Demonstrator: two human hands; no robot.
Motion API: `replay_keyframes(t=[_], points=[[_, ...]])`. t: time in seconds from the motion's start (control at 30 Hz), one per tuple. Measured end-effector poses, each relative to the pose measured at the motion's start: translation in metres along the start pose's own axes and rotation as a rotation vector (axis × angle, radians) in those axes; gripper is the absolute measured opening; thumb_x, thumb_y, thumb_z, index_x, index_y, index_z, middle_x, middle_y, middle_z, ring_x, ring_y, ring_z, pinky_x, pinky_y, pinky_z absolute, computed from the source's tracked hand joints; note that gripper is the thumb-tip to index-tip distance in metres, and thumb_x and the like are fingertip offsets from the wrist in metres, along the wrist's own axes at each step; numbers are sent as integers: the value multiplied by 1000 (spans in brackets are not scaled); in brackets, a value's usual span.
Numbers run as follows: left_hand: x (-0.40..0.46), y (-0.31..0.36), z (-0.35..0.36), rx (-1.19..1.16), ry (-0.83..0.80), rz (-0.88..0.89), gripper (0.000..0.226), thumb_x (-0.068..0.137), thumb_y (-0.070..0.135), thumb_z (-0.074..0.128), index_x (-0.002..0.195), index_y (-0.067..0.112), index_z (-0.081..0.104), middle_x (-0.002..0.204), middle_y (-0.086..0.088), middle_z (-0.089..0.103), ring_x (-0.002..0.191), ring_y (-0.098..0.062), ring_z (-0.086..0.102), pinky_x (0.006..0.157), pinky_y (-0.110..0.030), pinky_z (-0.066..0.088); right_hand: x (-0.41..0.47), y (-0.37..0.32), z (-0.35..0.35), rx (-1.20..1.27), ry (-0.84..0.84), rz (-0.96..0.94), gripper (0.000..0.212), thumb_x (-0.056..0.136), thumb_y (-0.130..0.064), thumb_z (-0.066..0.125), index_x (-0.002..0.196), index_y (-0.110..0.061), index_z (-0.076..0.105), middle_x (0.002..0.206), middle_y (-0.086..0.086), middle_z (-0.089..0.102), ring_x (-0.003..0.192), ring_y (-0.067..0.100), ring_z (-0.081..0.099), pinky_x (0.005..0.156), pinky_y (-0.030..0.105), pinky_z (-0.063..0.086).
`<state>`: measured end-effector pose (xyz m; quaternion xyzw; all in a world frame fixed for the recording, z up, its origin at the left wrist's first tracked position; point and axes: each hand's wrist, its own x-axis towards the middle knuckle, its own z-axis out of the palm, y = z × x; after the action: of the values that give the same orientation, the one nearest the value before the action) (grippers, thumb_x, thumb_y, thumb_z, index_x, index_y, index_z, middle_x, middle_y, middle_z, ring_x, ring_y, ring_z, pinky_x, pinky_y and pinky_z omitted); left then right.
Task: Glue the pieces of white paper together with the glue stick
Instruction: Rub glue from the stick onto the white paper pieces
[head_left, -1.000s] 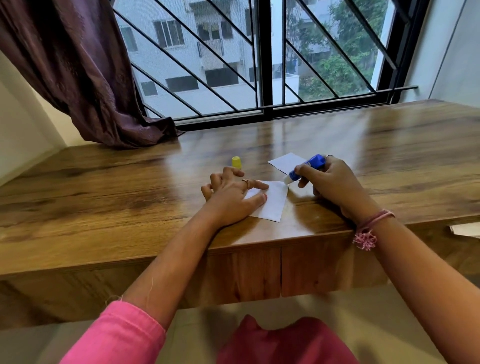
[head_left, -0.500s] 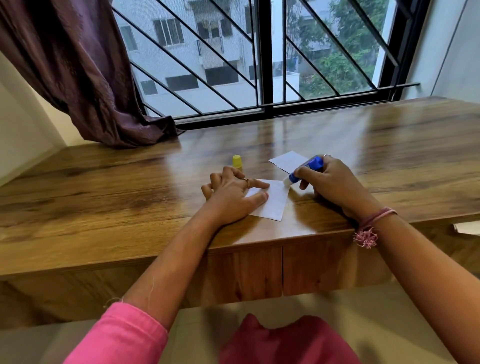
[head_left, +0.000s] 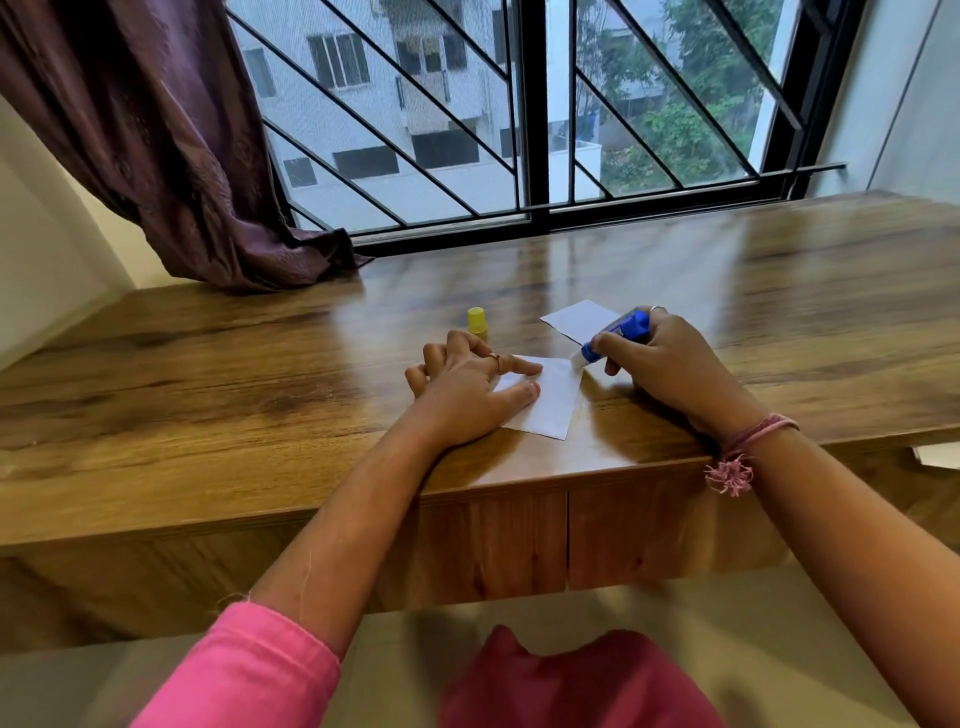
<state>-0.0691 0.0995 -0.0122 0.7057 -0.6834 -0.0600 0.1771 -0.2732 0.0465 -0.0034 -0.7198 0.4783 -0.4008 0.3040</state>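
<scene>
A white paper piece (head_left: 553, 402) lies near the front edge of the wooden desk (head_left: 260, 395). My left hand (head_left: 467, 395) presses flat on its left part, fingers straight. My right hand (head_left: 670, 369) grips a blue glue stick (head_left: 621, 335), tilted down to the left, with its white tip touching the paper's far right corner. A second white paper piece (head_left: 576, 319) lies just behind, partly hidden by the glue stick and my right hand. The yellow glue cap (head_left: 477, 320) stands upright behind my left hand.
A purple curtain (head_left: 171, 156) drapes onto the desk's back left. A barred window (head_left: 519, 114) runs along the back edge. Another white sheet (head_left: 937, 454) pokes out below the desk's front edge at far right. Drawer fronts (head_left: 566, 540) sit under the desk.
The glue stick's tip has stayed at the near paper's right corner with only slight shifts. My left hand keeps holding the paper down.
</scene>
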Motion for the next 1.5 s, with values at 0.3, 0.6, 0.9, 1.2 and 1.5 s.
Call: replay_keyframes(t=[0.3,0.6,0.9,1.2,1.5], points=[[1,-1,1,-4,-5,3,33,85,68,43,117,62,51,112,9,27,101,-11,18,78,-34,14,-3,-1,-1,30,-25,-4,23,82,-26,62,93,-6,61,70,3,68,49,8,46,53,24,35],[1,-1,0,-7,-11,4,34,85,68,43,118,61,51,112,8,26,102,-10,17,81,-35,15,-3,0,-1,15,-20,-34,22,81,-27,62,88,-6,62,65,1,66,40,0,46,53,24,36],[0,-1,0,-11,0,2,35,85,68,43,118,61,52,111,9,29,103,-13,19,82,-35,16,-5,-2,-1,18,-27,-76,23,79,-25,63,88,-3,63,67,5,66,40,-4,48,53,23,34],[0,-1,1,-11,-1,-1,37,84,69,43,119,60,52,111,8,29,103,-12,19,81,-34,16,-6,-3,-1,4,-46,-99,23,78,-25,63,87,-4,62,65,4,65,40,-5,49,55,24,36],[0,0,-1,-16,-13,-2,37,84,70,43,119,60,52,111,8,28,102,-11,18,79,-34,16,-7,-3,-1,30,-92,-111,21,78,-24,63,84,-5,62,63,3,64,40,-2,47,55,24,36]])
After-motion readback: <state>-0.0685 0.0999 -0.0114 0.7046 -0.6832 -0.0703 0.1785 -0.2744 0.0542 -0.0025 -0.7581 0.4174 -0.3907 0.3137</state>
